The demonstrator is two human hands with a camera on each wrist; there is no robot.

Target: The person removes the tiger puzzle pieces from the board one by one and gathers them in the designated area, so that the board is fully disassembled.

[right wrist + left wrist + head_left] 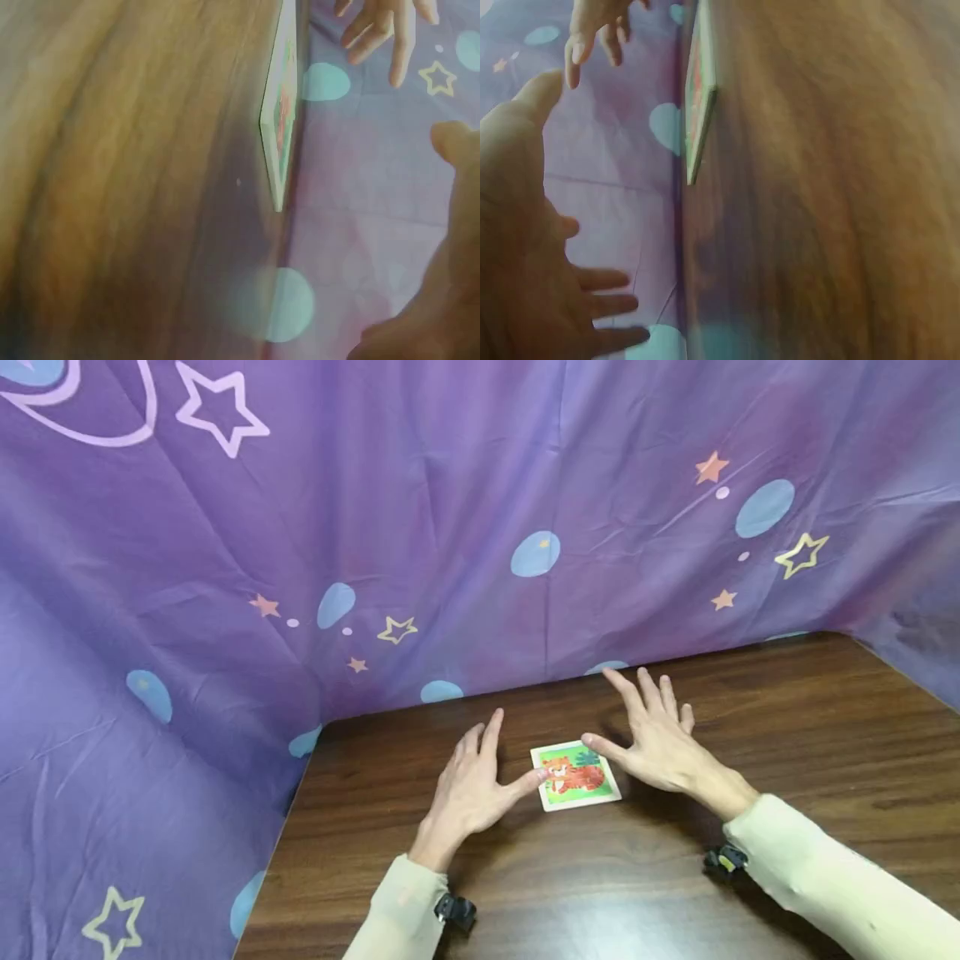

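A squarish picture tile (581,779) with a white border lies flat on the wooden table (630,877). It shows an orange tiger-like animal on green. My left hand (467,787) hovers at its left side, fingers spread, the thumb overlapping its left edge in the head view. On the other side my right hand (658,745) is held in the air with spread fingers, its thumb over the far right corner. Seen edge-on, the tile (701,94) has some thickness, and both wrist views show the hands apart from it. Nothing is held in either hand.
A purple cloth (465,510) with stars and blue blobs hangs behind the table and along its left side. Dark straps with small devices (455,912) sit at both wrists, by the pale sleeves (825,868).
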